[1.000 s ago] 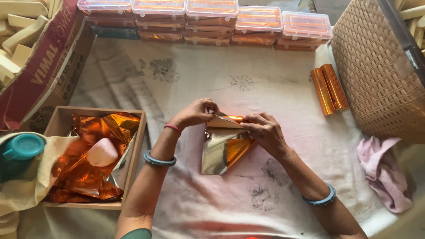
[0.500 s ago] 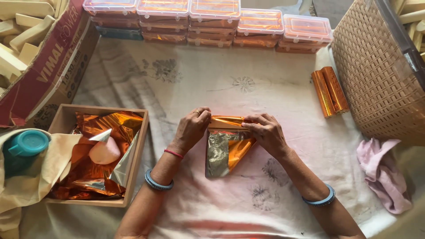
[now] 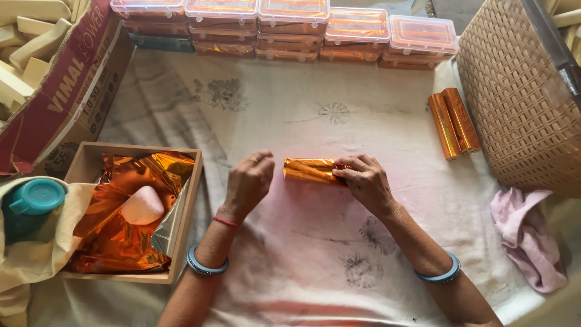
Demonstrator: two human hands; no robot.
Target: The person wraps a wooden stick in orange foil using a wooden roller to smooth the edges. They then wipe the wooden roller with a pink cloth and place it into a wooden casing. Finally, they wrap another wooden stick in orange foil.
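Left of the white floral cloth (image 3: pixel 315 121) sits a wooden box (image 3: pixel 85 163) of orange foil sheets (image 3: pixel 121 236). Stacked clear lidded boxes (image 3: pixel 290 27) line its far edge; a woven basket (image 3: pixel 514 103) and pink rag (image 3: pixel 526 236) lie right.

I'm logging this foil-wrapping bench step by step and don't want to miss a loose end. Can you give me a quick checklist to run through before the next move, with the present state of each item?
1. Foil fully rolled round the orange foil roll: ok, no loose sheet shows.
2. Right hand pinning the roll's right end: ok, fingers press on it.
3. Left hand gripping the roll: not ok, it sits just beside the left end.
4. Roll ends folded shut: cannot tell, the right end is covered.
5. Spare foil sheets in the wooden tray: ok.
6. Two finished rolls parked by the wicker basket: ok.
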